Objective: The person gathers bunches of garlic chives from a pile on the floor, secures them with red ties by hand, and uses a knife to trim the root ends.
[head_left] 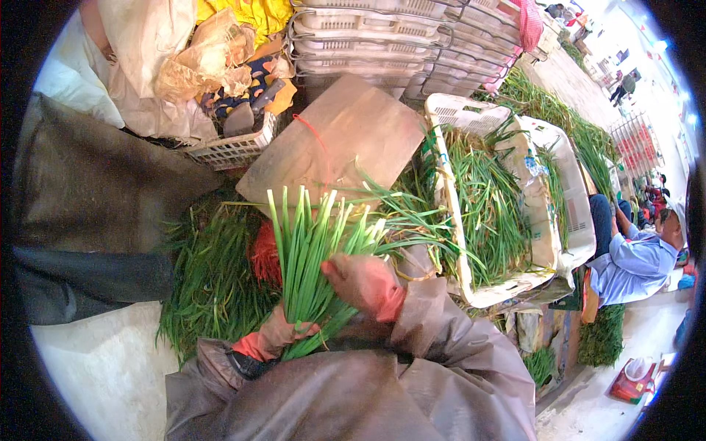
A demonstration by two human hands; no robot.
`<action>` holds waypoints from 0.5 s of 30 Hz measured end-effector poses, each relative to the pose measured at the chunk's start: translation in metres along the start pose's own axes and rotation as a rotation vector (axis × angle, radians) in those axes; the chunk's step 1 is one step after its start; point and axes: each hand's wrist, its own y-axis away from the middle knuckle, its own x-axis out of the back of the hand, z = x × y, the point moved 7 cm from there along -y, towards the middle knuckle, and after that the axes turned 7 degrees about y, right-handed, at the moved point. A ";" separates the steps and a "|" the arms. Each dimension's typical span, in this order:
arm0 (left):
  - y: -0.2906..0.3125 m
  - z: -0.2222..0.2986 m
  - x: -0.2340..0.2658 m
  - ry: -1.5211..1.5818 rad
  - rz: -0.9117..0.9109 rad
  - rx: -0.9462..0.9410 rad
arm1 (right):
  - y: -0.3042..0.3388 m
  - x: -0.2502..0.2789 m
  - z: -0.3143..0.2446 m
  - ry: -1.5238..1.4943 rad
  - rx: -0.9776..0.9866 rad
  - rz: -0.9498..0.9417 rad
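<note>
A bunch of chives (298, 257), its pale cut ends pointing up and away from me, stands in front of my body. My left hand (283, 332), in a soiled glove with a red cuff, is closed around its lower part. Against the right side of the bunch is my gloved right hand (360, 283); its fingers are smeared and partly turned away, so their grip is unclear. A smaller, looser tuft of chives (365, 237) shows just beyond it. Behind the bunch lies a flat board (334, 140) with a red string (316, 136) across it.
A heap of chives (213, 272) lies on the left. At right stands a white crate (463, 253) filled with chives. Stacked white crates (368, 37) rise at the back, beside a basket (235, 151) of cloths. A person in a blue shirt (632, 264) sits farther right.
</note>
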 end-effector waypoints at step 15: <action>0.003 0.012 -0.009 0.227 -0.022 0.034 | 0.014 0.050 -0.012 -0.443 -0.062 0.055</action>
